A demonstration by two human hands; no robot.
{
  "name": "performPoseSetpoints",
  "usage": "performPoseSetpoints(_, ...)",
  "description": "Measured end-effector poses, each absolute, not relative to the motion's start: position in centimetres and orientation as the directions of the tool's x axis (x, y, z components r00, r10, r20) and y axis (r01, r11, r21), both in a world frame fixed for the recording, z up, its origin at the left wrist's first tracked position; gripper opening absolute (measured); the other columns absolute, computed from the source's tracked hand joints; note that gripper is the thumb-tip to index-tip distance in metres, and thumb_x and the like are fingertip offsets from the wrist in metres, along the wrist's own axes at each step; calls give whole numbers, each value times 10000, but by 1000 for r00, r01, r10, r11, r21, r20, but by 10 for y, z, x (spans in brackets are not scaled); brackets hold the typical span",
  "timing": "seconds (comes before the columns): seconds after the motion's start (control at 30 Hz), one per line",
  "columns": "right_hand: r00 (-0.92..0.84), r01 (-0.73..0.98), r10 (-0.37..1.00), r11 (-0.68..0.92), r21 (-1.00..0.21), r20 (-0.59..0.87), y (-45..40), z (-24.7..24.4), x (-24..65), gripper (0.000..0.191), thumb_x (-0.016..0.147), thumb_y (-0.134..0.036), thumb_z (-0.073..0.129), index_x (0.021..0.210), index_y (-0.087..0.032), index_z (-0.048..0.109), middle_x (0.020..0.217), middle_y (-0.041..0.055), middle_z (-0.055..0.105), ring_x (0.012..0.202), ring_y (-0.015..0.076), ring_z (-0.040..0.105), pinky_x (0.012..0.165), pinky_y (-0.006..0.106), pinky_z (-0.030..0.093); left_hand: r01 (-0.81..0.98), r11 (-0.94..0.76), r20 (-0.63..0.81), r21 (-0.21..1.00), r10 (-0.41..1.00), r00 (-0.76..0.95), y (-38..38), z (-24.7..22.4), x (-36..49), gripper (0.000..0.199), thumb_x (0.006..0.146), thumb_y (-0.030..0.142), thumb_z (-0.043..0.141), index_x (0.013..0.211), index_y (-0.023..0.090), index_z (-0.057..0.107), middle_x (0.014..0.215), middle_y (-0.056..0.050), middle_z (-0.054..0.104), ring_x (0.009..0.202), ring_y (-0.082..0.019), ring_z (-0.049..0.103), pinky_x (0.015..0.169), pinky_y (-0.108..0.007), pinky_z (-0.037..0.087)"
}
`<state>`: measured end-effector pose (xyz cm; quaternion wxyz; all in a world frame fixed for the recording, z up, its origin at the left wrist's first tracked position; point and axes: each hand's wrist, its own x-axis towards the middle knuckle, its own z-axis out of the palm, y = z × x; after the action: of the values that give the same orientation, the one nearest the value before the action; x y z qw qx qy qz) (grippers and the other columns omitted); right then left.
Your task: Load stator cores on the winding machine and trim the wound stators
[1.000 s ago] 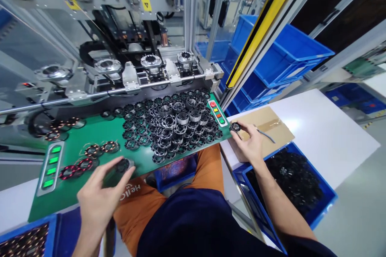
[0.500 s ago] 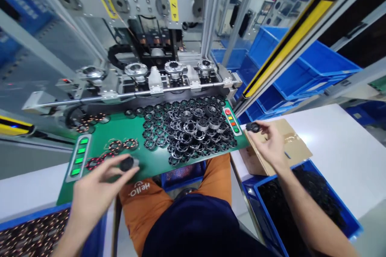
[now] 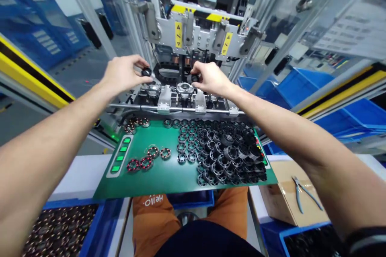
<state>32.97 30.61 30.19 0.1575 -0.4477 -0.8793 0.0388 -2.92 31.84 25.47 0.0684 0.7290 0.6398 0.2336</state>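
Many copper-wound parts (image 3: 62,227) fill the blue bin (image 3: 105,223) at your far left. Beside it, a panel (image 3: 121,153) with four green-lit buttons sits on the green board (image 3: 144,186). Your left hand (image 3: 125,73) reaches over the machine, thumb and fingers pinching a dark round part (image 3: 146,72) just above a round metal fixture (image 3: 153,90); whether the two touch, you cannot tell from this view. On the board below lie two red-marked rings (image 3: 146,163), with two copper-wound rings (image 3: 165,153) near them. Your right hand (image 3: 212,79) pinches a second dark part (image 3: 195,77) between thumb and fingers, close over the middle fixture (image 3: 185,91); contact is again unclear. To the right, black rings (image 3: 232,153) are heaped on the board. Next to it, pliers (image 3: 298,194) lie with handles apart on a cardboard box (image 3: 282,192), beside your right forearm.
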Motion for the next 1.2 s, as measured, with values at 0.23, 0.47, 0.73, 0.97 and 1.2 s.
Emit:
performPoseSetpoints(0.23,-586,798,804,594,-100,102,364,280,301,373,930,-130,1031,1277,-100,899,1305,164,918,1290,397,856,1229,532,643,902,-167,119,399,984,130,349,248,-36,548,928,410,1026,1400,160,903,1286,-72,930,1201,-275,864,1097,-345,609)
performPoseSetpoints(0.47,-632,772,775,632,-60,24,377,282,300,448,944,-180,1036,1377,-117,936,1320,149,935,1269,385,867,1233,525,649,909,-233,20,346,970,241,374,251,-45,512,1041,377,908,1438,56,873,1190,-102,922,1153,-262,863,1172,-388,626)
performPoseSetpoints(0.73,-640,768,766,639,-42,-56,386,289,293,455,960,-192,1026,1404,-138,949,1250,128,939,1197,342,891,1143,447,698,949,-253,-119,190,953,278,385,270,-27,492,953,288,1003,1408,126,912,1256,-94,937,1122,-225,844,1121,-326,615)
performPoseSetpoints(0.97,-641,767,761,639,-56,-98,388,293,288,444,964,-174,1020,1402,-143,952,1265,120,942,1210,320,900,1149,413,706,935,-340,66,100,940,334,345,250,-29,578,1095,391,866,1631,179,824,1575,-158,851,1458,-370,798,1312,-511,602)
performPoseSetpoints(1.2,-648,761,759,648,-27,-60,387,281,288,434,1008,-138,963,1440,-124,926,1377,168,923,1339,396,872,1295,534,644,909,-339,339,241,907,249,285,175,-18,733,1192,479,644,1829,118,636,1910,-204,597,1790,-444,543,1511,-636,429)
